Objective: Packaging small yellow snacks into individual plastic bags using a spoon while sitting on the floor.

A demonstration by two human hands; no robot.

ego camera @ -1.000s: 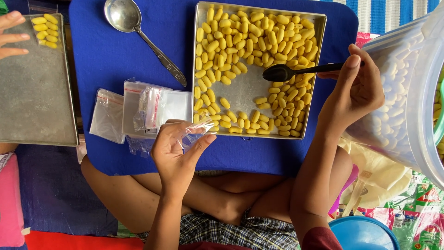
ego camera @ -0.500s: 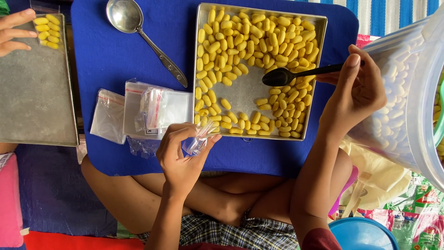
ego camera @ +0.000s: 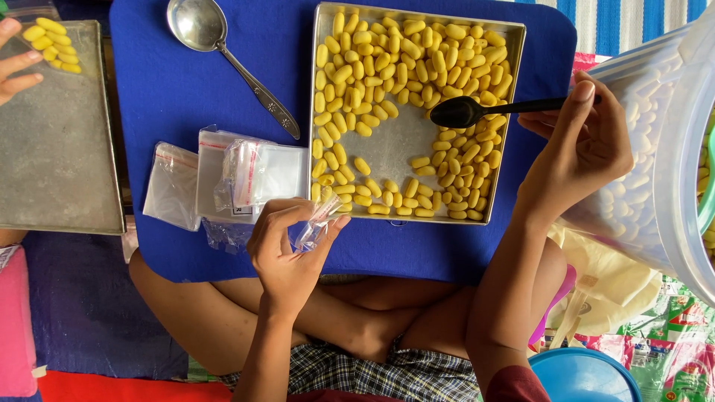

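Holding a small clear bag (ego camera: pixel 316 223) pinched between thumb and fingers, the left hand (ego camera: pixel 287 253) hovers over the near edge of the blue tabletop (ego camera: pixel 186 97), just below the tray (ego camera: pixel 514 33). The right hand (ego camera: pixel 577 152) is closed on the handle of a black spoon (ego camera: pixel 477 110), whose bowl sits over the yellow capsules (ego camera: pixel 402 52) beside the bare patch in the tray; it looks empty, though the angle is poor. More bags (ego camera: pixel 231 179) lie left of the tray, with a metal spoon (ego camera: pixel 216 45) above them. A big clear tub (ego camera: pixel 655 149) stands at right. Another person's hand (ego camera: pixel 15 59) rests by a second tray (ego camera: pixel 52 164) holding a few capsules.
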